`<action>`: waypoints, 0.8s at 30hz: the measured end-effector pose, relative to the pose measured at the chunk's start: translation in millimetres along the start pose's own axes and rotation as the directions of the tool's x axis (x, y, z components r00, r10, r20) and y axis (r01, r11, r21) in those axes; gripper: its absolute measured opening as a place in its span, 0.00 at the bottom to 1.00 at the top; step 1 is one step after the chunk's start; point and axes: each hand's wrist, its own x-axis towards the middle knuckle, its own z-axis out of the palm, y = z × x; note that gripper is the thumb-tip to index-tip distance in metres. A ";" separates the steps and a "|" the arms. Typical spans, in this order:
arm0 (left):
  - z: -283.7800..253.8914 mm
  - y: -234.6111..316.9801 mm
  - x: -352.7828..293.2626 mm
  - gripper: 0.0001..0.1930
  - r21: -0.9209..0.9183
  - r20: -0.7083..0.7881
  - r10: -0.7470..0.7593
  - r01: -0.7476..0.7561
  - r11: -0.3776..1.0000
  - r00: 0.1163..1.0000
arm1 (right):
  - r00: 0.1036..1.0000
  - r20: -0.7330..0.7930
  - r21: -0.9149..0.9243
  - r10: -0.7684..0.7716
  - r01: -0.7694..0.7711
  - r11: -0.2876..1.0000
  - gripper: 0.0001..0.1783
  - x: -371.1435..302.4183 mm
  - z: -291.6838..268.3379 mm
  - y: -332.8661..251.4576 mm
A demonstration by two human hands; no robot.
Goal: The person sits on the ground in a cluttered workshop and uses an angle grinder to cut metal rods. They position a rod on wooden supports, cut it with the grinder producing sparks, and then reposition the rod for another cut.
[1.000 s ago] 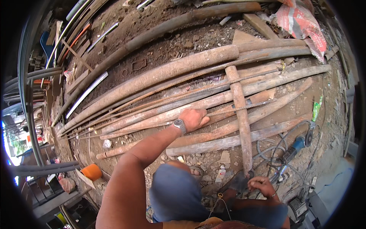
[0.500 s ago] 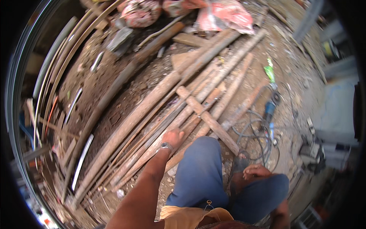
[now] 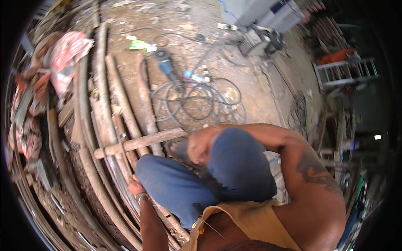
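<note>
Seemingly, a long pale pipe [image 3: 106, 100] lies beneath the left hand [image 3: 135, 186].

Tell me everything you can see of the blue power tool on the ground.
It looks like an angle grinder: blue, seemingly plastic body, dark rear end, dark round disc head pointing away from the person. It lies on the dirt, right of the long poles, near a green wrapper. Cable loops surround its rear. Finer details are too blurred to tell.

From head height, one wide fisheye camera looked steeply down, close over bent legs [image 3: 243, 167], toward the ground [image 3: 264, 98].
</note>
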 end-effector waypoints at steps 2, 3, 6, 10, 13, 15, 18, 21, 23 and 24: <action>1.1 -2.5 0.1 0.24 -0.018 0.000 0.016 -0.016 1.000 1.000 | 0.940 0.010 -0.018 0.341 -0.341 0.940 0.12 24.4 -5.5 25.4; 0.7 -3.5 -1.0 0.24 -0.018 -0.009 0.002 -0.002 1.000 1.000 | 0.966 -0.008 -0.062 0.259 -0.259 0.964 0.13 39.9 -2.9 39.8; 1.6 -0.2 -4.9 0.23 -0.002 0.014 -0.038 0.038 0.999 0.999 | 0.833 -0.550 -0.403 0.061 -0.328 0.855 0.14 67.0 45.8 76.2; -4.3 5.4 -23.2 0.23 0.006 0.024 -0.086 0.086 0.996 0.996 | 0.883 -0.393 -0.199 0.257 -0.354 0.914 0.12 75.2 48.1 84.6; -9.6 5.2 -38.9 0.22 0.036 0.040 -0.123 0.122 0.992 0.992 | 0.948 -0.122 0.060 0.294 -0.289 0.956 0.11 74.7 19.0 55.1; -13.0 3.4 -43.5 0.22 0.068 0.058 -0.125 0.121 0.990 0.990 | 0.969 -0.130 0.168 0.210 -0.187 0.968 0.10 76.5 9.6 27.3; -20.5 -0.4 -39.4 0.22 0.100 0.070 -0.111 0.104 0.990 0.991 | 0.890 -0.391 0.358 0.234 -0.087 0.930 0.10 37.0 -14.2 9.9; -31.5 -3.6 -30.1 0.21 0.128 0.098 -0.097 0.084 0.988 0.990 | 0.714 -0.650 0.445 0.260 0.081 0.892 0.11 -64.3 -34.0 13.8; -38.4 -3.1 -23.2 0.21 0.148 0.120 -0.077 0.059 0.987 0.990 | 0.410 -0.845 0.379 0.344 0.005 0.925 0.11 -144.4 -24.6 18.2; -41.2 -2.6 -19.7 0.21 0.154 0.131 -0.070 0.049 0.987 0.989 | 0.222 -0.887 0.404 0.405 -0.053 0.913 0.11 -186.6 -15.1 20.4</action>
